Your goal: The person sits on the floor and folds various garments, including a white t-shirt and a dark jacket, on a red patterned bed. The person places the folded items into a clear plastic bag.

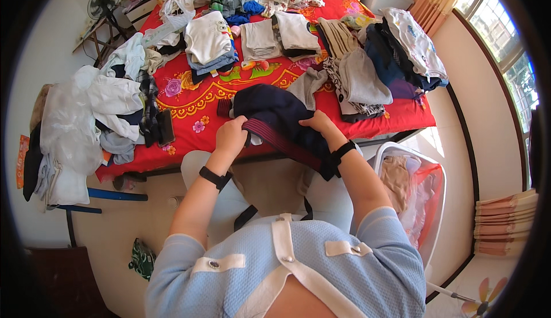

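Observation:
A dark navy garment (275, 102) with a red-striped band lies partly on the bed's front edge and partly over my lap. At its left side my left hand (231, 135) grips the cloth close to the striped band. My right hand (320, 124) holds the garment's right side, thumb on top, and a dark part of it hangs below my right wrist. Just behind the garment is a crumpled grey piece of clothing (309, 86). A red flowered bed cover (189, 133) spreads underneath. Folds hide the garment's full shape.
Folded white clothes (260, 40) and a stack with a white bodysuit (208, 38) stand farther back. Grey folded clothes (363, 77) are at right. Left are a clear plastic bag (69, 120) and a phone-like dark object (166, 127). A white bin (437, 227) stands beside my right leg.

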The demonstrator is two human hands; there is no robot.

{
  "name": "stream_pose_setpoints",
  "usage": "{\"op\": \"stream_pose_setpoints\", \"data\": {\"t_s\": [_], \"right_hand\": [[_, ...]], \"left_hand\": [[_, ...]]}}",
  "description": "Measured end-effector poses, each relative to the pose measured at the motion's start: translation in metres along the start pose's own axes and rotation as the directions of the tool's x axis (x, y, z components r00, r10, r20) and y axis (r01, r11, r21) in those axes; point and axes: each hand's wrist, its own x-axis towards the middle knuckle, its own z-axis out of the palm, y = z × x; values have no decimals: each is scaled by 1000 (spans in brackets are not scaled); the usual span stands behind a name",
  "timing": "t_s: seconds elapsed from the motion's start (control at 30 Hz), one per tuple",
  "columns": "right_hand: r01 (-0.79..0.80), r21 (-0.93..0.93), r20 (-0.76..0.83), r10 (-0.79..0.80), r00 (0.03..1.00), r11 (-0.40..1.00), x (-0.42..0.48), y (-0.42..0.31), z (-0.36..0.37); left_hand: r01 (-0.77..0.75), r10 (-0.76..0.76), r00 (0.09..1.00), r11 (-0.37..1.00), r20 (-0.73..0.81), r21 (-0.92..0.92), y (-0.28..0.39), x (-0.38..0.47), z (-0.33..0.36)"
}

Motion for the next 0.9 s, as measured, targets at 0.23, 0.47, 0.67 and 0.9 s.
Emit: {"op": "stream_pose_setpoints", "data": {"t_s": [0.23,0.47,0.67,0.9], "right_hand": [[75,702,121,-221,968,708,-1,-10,-10],[521,852,-518,-230,824,-54,-60,-84,-84],[784,498,-862,-304,405,-369,-135,-173,-141],[911,391,-591,-794,141,-129,-108,-259,-54]], "left_hand": [[-190,-208,781,819,-589,-541,23,-24,-59],[349,-206,935,390,289,-852,38,-39,-87],[278,311,915,-18,259,-961,58,-37,-77],[632,70,644,513,762,-581,28,-35,-65]]}}
